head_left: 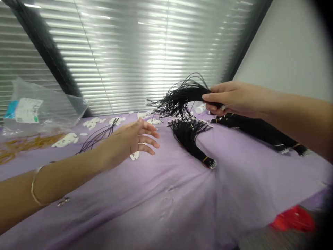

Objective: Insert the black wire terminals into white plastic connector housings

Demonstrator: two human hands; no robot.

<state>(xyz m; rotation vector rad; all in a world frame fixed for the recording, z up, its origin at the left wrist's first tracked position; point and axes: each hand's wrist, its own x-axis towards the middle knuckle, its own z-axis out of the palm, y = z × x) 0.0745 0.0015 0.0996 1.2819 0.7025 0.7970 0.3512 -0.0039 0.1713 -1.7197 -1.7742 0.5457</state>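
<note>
My right hand (223,99) is closed around one end of a bundle of thin black cords (179,97), held above the table. The cords' loose ends fan out and droop to the left. My left hand (137,137) hangs over the cloth with its fingers apart, holding nothing. Between and below the hands lies a second bundle of black cords (191,140), tied with a yellow band near its metal-tipped end. A few loose black cords (97,137) lie beyond my left forearm.
More tied black bundles (256,132) lie under my right forearm. White small pieces (66,140), yellow-brown bands (28,146) and a clear plastic bag (52,107) are at the left on the purple cloth (156,194). Window blinds (145,52) stand behind. Something red (293,218) is below the table's edge.
</note>
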